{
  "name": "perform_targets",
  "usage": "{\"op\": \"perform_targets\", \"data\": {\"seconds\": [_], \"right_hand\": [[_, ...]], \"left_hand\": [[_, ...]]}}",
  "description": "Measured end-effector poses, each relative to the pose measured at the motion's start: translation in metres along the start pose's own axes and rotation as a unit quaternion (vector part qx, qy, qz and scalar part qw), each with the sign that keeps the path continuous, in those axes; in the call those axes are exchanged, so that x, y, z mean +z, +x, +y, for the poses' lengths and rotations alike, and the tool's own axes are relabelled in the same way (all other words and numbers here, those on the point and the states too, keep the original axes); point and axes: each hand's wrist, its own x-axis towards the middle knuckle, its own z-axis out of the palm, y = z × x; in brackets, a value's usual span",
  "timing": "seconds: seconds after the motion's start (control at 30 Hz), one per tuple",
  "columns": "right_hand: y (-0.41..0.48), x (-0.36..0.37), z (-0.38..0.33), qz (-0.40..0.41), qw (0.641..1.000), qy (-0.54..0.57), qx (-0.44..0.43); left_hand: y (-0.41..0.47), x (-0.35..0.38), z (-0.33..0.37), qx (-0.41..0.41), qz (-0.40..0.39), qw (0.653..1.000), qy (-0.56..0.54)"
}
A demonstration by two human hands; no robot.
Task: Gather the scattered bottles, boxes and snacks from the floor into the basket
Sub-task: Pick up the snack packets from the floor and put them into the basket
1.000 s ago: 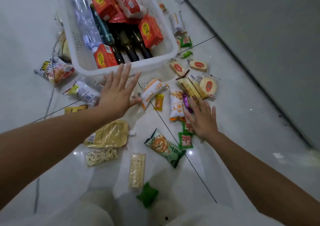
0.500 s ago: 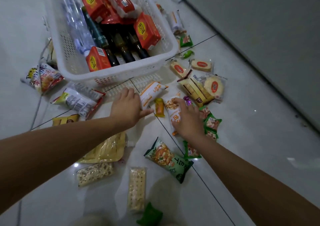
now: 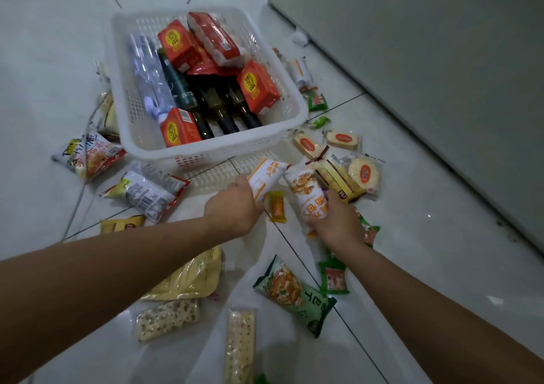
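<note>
A white perforated basket (image 3: 141, 136) stands on the floor, holding dark bottles (image 3: 217, 107), a clear bottle (image 3: 150, 74), red boxes (image 3: 259, 89) and a red packet. Just in front of it, my left hand (image 3: 235, 210) grips a white and orange snack packet (image 3: 266, 174). Beside it, my right hand (image 3: 338, 221) grips a white snack bag with orange print (image 3: 306, 192). A small orange sweet (image 3: 277, 207) lies between the two hands.
Snack packets lie all round: round crackers (image 3: 365, 174), a green bag (image 3: 294, 295), small green packets (image 3: 332, 277), a yellow pouch (image 3: 188, 277), cracker bars (image 3: 240, 345), two chip bags (image 3: 147, 192) at the left. A grey wall (image 3: 426, 60) runs along the right.
Both hands have closed on their packets, the left on the white and orange one, the right on the printed bag, which is now tilted up off the floor. The view has pulled back.
</note>
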Motion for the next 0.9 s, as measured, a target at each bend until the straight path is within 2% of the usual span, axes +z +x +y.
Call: {"op": "perform_targets", "data": {"seconds": [0.07, 0.13, 0.27, 0.37, 0.43, 0.47, 0.53, 0.6, 0.67, 0.77, 0.9], "right_hand": [[0.002, -0.011, -0.010, 0.093, 0.992, 0.077, -0.032], [0.007, -0.029, -0.018, 0.161, 0.980, 0.089, -0.071], [0.016, -0.064, -0.029, 0.184, 0.978, 0.052, -0.084], [0.018, -0.082, -0.047, 0.190, 0.973, 0.115, -0.061], [0.024, -0.088, -0.069, 0.159, 0.974, 0.143, -0.069], [0.027, -0.089, -0.083, 0.125, 0.975, 0.163, -0.084], [0.031, -0.089, -0.111, 0.011, 0.971, 0.211, -0.110], [0.035, -0.083, -0.129, -0.069, 0.966, 0.216, -0.122], [0.035, -0.079, -0.129, -0.060, 0.976, 0.158, -0.134], [0.034, -0.075, -0.093, -0.052, 0.990, 0.069, -0.115], [0.035, -0.073, -0.021, -0.055, 0.995, -0.051, -0.060]], "left_hand": [[-0.007, -0.018, 0.005, 0.025, 0.033, 0.998, -0.047], [-0.008, -0.040, 0.007, 0.057, 0.049, 0.996, -0.055], [-0.008, -0.092, 0.007, 0.079, 0.098, 0.991, -0.055], [-0.003, -0.131, 0.003, 0.085, 0.181, 0.977, -0.067], [0.009, -0.151, -0.006, 0.025, 0.228, 0.971, -0.072], [0.018, -0.157, -0.013, -0.025, 0.224, 0.971, -0.079], [0.028, -0.159, -0.028, -0.107, 0.158, 0.977, -0.092], [0.022, -0.147, -0.040, -0.130, 0.104, 0.983, -0.073], [0.008, -0.126, -0.050, -0.081, 0.121, 0.989, -0.021], [-0.011, -0.091, -0.061, 0.031, 0.152, 0.985, 0.069], [-0.009, -0.068, -0.055, 0.199, 0.145, 0.943, 0.223]]}}
